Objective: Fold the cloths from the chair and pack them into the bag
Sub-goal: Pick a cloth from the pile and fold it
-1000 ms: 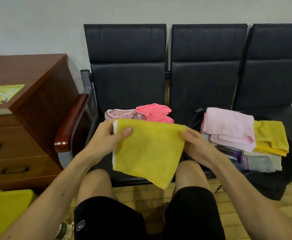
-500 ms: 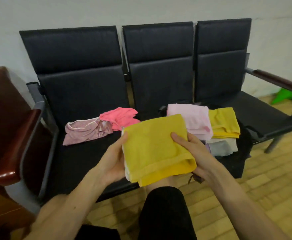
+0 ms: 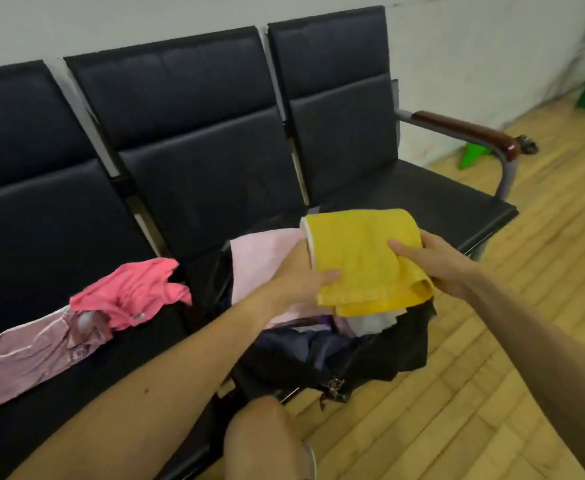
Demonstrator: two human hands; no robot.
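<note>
A folded yellow cloth [image 3: 360, 251] hangs over the open black bag [image 3: 398, 351] on the middle seat. My left hand [image 3: 301, 275] grips its left edge, thumb on top. From the right, my right hand [image 3: 436, 261] holds the other edge, thumb pressed on the cloth. Under it lies a folded pale pink cloth [image 3: 260, 261] on the stack in the bag, with dark and white cloths showing below. On the left seat lie an unfolded bright pink cloth [image 3: 135, 289] and a mauve cloth [image 3: 31, 355].
The three-seat black chair [image 3: 197, 143] stands against the wall; its right seat holds nothing, and a brown armrest [image 3: 464, 129] ends it. Wooden floor lies to the right, with green objects [image 3: 471, 155] near the wall. My knee [image 3: 267, 441] is at the bottom.
Both hands carried the folded yellow cloth to the right, from in front of me to above the stack in the bag. My view swung right and down.
</note>
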